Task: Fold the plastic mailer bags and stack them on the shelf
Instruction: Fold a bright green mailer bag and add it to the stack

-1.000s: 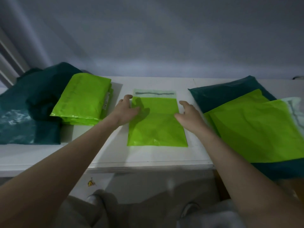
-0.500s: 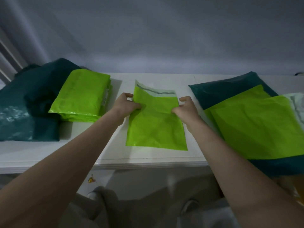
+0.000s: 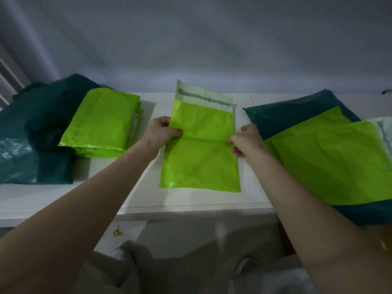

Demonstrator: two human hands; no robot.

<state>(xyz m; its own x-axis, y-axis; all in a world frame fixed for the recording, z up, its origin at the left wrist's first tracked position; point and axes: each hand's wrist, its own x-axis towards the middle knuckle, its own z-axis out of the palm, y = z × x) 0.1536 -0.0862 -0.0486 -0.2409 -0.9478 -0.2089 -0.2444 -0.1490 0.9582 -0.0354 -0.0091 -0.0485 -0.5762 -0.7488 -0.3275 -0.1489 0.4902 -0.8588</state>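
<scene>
Both hands, the left hand [image 3: 159, 132] and right hand [image 3: 246, 143], pinch the side edges of a lime mailer bag [image 3: 201, 158] mid-shelf [image 3: 191, 200], raising its top half. Folded stack [image 3: 101, 126] waits left (unfolded bags [image 3: 331, 162] remain right).

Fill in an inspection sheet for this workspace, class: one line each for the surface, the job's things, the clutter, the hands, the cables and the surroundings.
Surface: white shelf, bare strip along its near edge.
Job's things: green mailer in the middle, upper half lifted along a crease, flap up; folded green stack to the left; flat green mailers to the right.
Clutter: dark teal bags at far left and under the right pile.
Hands: left hand and right hand pinch the mailer's side edges at the crease.
Cables: nothing seen.
Surroundings: grey wall behind; floor below is dim.
</scene>
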